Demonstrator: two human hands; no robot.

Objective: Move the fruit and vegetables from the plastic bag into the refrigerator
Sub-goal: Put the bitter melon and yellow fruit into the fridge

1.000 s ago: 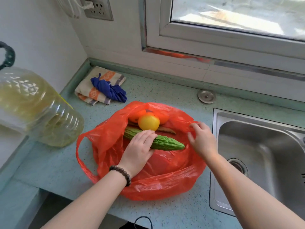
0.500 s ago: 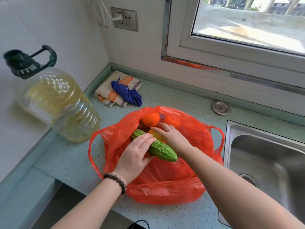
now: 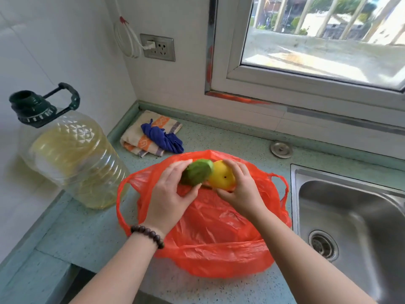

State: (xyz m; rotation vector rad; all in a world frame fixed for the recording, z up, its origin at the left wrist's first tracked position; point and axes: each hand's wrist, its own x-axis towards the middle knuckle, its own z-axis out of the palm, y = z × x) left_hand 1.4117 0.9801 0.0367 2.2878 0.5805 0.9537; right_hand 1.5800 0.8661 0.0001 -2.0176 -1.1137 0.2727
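The green bitter gourd (image 3: 197, 175) and the yellow fruit (image 3: 222, 175) are both lifted just above the open red plastic bag (image 3: 210, 249), which lies on the worktop (image 3: 230, 141) beside the sink (image 3: 350, 227). The left hand (image 3: 168, 194) has its grip curled round the gourd; the right hand (image 3: 238, 189) has its grip wrapped round the fruit. The two items touch. With both hands full, opening the refrigerator may be awkward, and the smooth fruit could slip and roll toward the sink. The oil bottle (image 3: 72, 159) stands near the bag's left.
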